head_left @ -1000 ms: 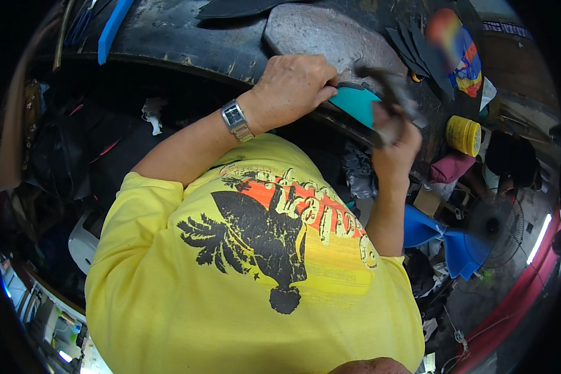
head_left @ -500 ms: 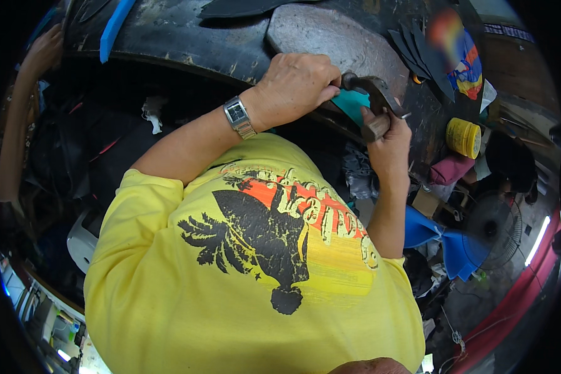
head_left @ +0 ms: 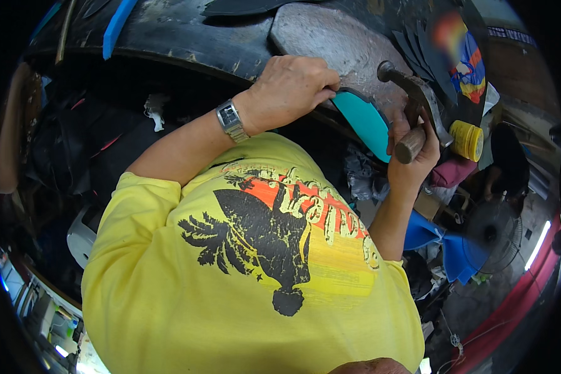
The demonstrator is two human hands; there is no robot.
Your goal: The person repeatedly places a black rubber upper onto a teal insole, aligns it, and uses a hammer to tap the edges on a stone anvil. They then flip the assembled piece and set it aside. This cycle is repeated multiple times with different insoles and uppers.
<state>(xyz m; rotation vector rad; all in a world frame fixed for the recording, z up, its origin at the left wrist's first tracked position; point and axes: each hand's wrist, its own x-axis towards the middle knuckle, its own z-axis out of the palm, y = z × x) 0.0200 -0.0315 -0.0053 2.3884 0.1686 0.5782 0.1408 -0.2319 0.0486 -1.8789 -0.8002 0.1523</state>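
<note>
A teal, rounded, insole-shaped piece (head_left: 364, 124) with a dark edge lies along the near edge of a worn stone slab (head_left: 330, 43). My left hand (head_left: 293, 84), with a watch on its wrist, pinches the piece's left end between thumb and fingers. My right hand (head_left: 427, 156) is wrapped round the wooden handle of a hammer (head_left: 425, 93), to the right of the teal piece. The hammer's round face points to the far left, over the slab, apart from the left hand. Fingers of my right hand partly hide the handle.
Black cut pieces (head_left: 414, 50) lie right of the slab on the dark table (head_left: 187, 31). A blue strip (head_left: 117, 28) crosses its left part. A yellow tub (head_left: 466, 140) stands at the right edge. Another person's arm (head_left: 9, 137) shows at far left; a fan (head_left: 492, 237) stands right.
My right hand and the hammer have moved right, away from my left hand, uncovering more of the teal piece. My left hand keeps its pinch. The other person's hand at far left has drawn back.
</note>
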